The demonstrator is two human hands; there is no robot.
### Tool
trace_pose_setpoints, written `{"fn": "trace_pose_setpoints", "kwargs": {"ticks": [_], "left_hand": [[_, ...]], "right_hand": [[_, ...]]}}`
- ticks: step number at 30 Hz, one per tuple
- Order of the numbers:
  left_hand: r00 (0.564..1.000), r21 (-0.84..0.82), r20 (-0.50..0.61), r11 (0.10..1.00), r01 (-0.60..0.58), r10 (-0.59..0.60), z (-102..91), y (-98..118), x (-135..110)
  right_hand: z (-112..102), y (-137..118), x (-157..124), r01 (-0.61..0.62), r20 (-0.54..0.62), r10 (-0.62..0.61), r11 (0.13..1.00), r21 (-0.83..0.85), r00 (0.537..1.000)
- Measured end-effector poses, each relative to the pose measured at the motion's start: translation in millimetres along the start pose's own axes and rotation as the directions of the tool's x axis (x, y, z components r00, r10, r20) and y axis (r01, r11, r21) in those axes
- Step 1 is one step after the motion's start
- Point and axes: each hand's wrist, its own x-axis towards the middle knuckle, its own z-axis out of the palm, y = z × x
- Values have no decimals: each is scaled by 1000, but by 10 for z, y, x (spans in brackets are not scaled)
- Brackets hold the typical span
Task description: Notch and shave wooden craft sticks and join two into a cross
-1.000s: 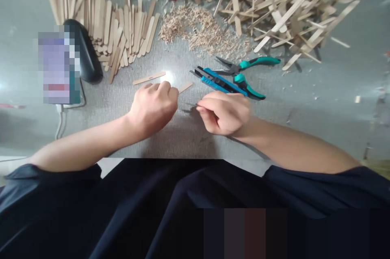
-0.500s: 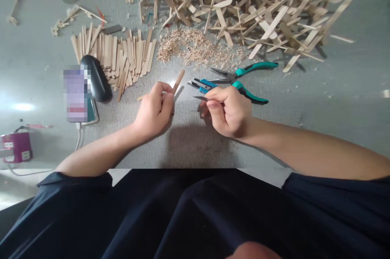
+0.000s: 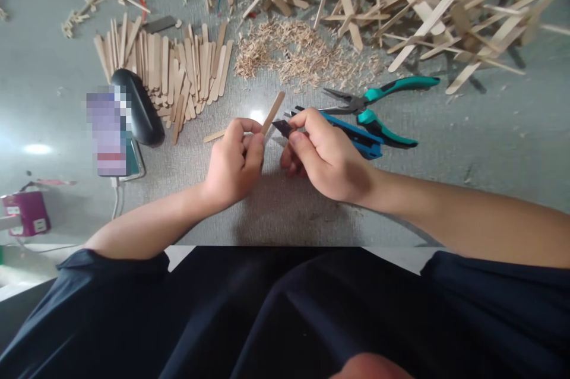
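Observation:
Between thumb and fingers, my left hand (image 3: pixel 236 159) pinches a wooden craft stick (image 3: pixel 273 111), its free end angled up and to the right. My right hand (image 3: pixel 327 156) is closed on a small dark blade (image 3: pixel 282 126), whose pointed tip sits right by the stick; whether they touch I cannot tell. Partly hidden behind the right hand lies a blue utility knife (image 3: pixel 367 141). Teal-handled needle-nose pliers (image 3: pixel 360 104) rest just beyond it, jaws apart. Another craft stick (image 3: pixel 214 135) lies on the table beside my left hand.
Wood shavings (image 3: pixel 303 55) are heaped ahead of my hands. A large tangle of craft sticks (image 3: pixel 427 10) covers the back right. At left are a row of craft sticks (image 3: pixel 155 64), a black case (image 3: pixel 138 109), a phone (image 3: pixel 107 135) with a cable and a purple box (image 3: pixel 27 212).
Both hands have come closer together, and the blade has turned to show its flat side near the stick. The view has shifted a little, with the table items appearing larger.

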Motion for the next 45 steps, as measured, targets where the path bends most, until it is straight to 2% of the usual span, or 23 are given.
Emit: {"fn": "trace_pose_setpoints", "kwargs": {"ticks": [7,12,18,22,25,29,32,40,45], "left_hand": [[989,68,-27,987,-145,147,-3,14,2],[951,166,-31,940,-298,308,-2,-17,-11],[915,241,-10,889,-389,403,11,-27,-21],[911,231,18,885,-404,411,0,-30,-13],[930,211,39,907,-366,366,-27,0,-10],[974,188,64,956,-224,216,-56,74,-18],[985,157,74,974,-163,153,-59,110,-21],[988,135,85,981,-139,129,-40,125,-32],[986,73,66,985,-157,152,-18,153,-48]], "right_hand": [[-19,-70,17,-75,38,75,997,-1,996],[-55,-161,26,-152,46,155,987,-49,987],[-63,-220,39,-284,78,278,956,79,957],[-50,-241,67,-401,171,373,898,183,912],[-48,-254,81,-460,221,415,859,225,882],[-48,-249,71,-454,227,404,855,252,886],[-35,-230,54,-435,227,381,857,278,896],[-5,-191,36,-382,220,327,878,290,919],[29,-206,28,-408,232,347,859,310,908]]}}
